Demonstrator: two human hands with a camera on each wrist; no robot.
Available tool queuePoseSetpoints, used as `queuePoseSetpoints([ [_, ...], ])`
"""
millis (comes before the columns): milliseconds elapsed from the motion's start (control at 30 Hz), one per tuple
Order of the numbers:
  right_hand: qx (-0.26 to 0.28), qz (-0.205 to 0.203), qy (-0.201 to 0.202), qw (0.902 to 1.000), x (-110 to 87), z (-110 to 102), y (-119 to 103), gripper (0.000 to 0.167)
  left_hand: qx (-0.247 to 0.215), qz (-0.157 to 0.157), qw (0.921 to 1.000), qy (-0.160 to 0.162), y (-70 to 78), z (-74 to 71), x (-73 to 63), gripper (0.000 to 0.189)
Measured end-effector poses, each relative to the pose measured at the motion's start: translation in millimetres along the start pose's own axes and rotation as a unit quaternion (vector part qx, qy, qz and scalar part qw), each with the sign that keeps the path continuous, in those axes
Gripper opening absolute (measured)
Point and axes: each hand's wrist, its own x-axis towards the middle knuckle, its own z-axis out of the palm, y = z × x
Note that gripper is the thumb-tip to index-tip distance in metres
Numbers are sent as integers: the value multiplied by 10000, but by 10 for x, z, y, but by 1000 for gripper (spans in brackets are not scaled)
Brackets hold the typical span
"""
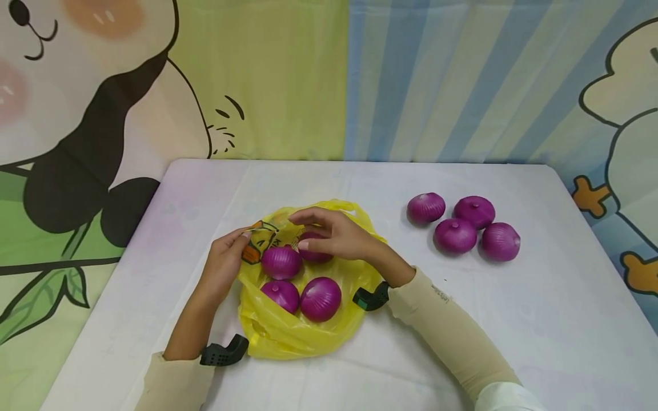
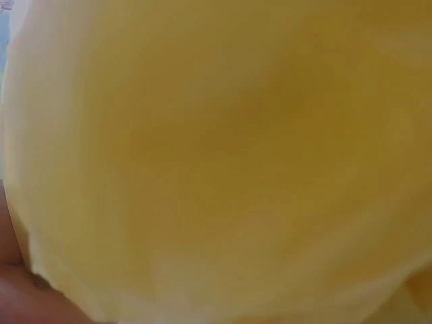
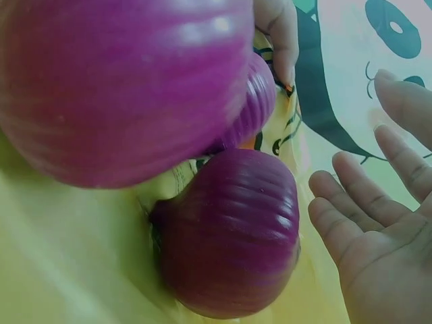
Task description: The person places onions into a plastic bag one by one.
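A yellow plastic bag (image 1: 293, 342) lies spread on the table, its mouth facing up, with several purple onions (image 1: 321, 299) inside. At the bag's left rim, my left hand (image 1: 221, 265) pinches the plastic between thumb and fingers. Over the far side of the bag is my right hand (image 1: 341, 235), fingers extended and apart, partly covering one onion (image 1: 311, 257). In the right wrist view that hand (image 3: 388, 250) holds nothing, and a gap shows between it and the nearest onion (image 3: 229, 233). Yellow plastic (image 2: 223, 162) fills most of the left wrist view.
To the right of the bag, several more purple onions (image 1: 454, 236) sit in a cluster on the white-covered table (image 1: 555, 319). A printed cartoon curtain (image 1: 288, 80) hangs behind the table's far edge.
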Motion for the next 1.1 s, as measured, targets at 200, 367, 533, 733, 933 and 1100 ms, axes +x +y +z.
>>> queuePoseSetpoints([
  [200, -204, -184, 174, 9995, -25, -97, -4, 44, -86, -11, 10000, 9, -7, 4, -1, 44],
  [367, -276, -202, 334, 9989, -79, -189, -5, 44, -64, -40, 10000, -3, -12, 9, 6, 45],
  [533, -378, -121, 407, 9984, -108, -257, 9, 44, -40, -26, 10000, -20, -15, 9, 5, 45],
  [733, -406, -125, 513, 9978, -137, -334, 7, 44, -63, -42, 10000, 5, -19, 10, 7, 44],
  [933, -384, -64, 677, 9969, -205, -456, -32, 45, -144, -37, 9999, -39, -2, 7, -11, 45],
  [1100, -604, 65, 806, 9949, -286, -590, -56, 45, -126, -35, 9999, -28, 13, 1, -16, 46],
])
